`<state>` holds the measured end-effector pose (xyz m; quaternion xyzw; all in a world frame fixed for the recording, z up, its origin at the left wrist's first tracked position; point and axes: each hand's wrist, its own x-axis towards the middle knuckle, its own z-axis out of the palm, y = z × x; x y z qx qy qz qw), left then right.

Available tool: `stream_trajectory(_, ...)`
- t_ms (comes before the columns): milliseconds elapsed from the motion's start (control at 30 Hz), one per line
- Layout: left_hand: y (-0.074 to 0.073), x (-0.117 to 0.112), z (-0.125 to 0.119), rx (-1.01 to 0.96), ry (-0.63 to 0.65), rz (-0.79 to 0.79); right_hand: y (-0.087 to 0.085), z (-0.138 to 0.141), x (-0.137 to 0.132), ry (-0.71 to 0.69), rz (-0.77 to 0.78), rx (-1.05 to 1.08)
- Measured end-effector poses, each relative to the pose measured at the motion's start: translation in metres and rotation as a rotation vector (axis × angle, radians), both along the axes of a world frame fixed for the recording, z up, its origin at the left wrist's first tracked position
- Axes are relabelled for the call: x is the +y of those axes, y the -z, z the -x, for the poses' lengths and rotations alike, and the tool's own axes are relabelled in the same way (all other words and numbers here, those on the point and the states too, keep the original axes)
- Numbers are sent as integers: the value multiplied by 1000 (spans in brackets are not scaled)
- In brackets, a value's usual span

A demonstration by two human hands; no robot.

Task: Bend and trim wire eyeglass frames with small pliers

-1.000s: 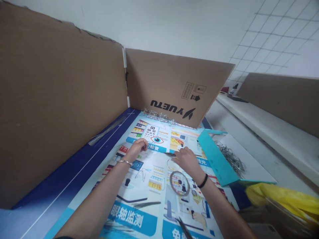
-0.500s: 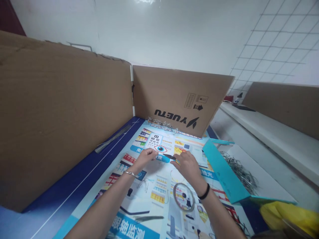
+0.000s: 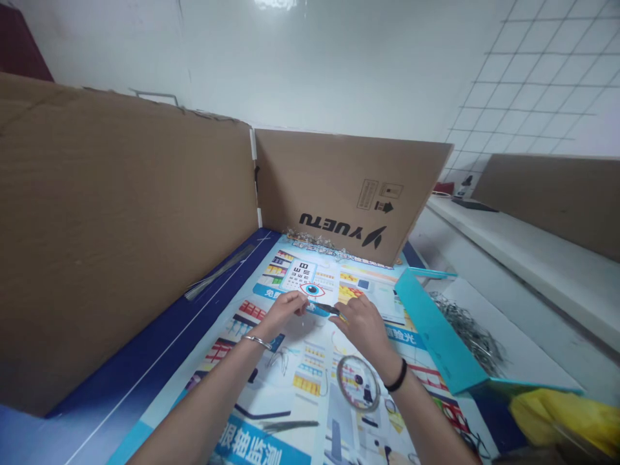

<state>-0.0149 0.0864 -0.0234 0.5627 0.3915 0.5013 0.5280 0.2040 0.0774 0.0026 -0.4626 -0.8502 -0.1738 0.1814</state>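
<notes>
My left hand [image 3: 283,310] is pinched shut above the printed poster mat [image 3: 290,387], holding something too small to name. My right hand [image 3: 361,323] is closed round a thin dark tool [image 3: 327,308] whose tip points left toward the left fingertips. The two hands almost meet over the eye picture on the mat. A silver bracelet is on my left wrist, a black band on my right. A round metal ring [image 3: 357,382] lies on the mat just below my right wrist.
Brown cardboard walls [image 3: 121,226] stand at the left and back [image 3: 339,187]. A teal tray [image 3: 436,336] with a heap of thin metal parts [image 3: 467,336] sits at the right, a yellow bag [image 3: 566,420] below it. Small clear pieces [image 3: 314,240] line the back wall.
The view has tilted up. My hands moved away from me along the mat and came closer together; the dark tool now shows in my right hand, pointing at the left fingers.
</notes>
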Motion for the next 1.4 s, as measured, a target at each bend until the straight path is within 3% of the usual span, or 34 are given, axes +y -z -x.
stream_trajectory(233,8,3,1,-92,32,76,-2,0,-3,-27,51,57)
stream_trajectory(367,3,3,4,-159,71,88,2,-9,5,-125,167,301)
stream_trajectory(533,-5,-3,2,-258,171,114,9,-14,13,-137,276,520)
stream_trajectory(733,-7,-9,-6,-255,219,105,7,-5,6,-210,312,495)
stream_trajectory(1067,-7,-12,-10,-172,271,114,9,-4,5,-199,313,494)
stream_trajectory(1300,-7,-13,-11,-138,239,82,9,-3,7,-175,292,612)
stream_trajectory(1400,-6,-11,-11,-140,149,67,4,-3,6,-140,403,764)
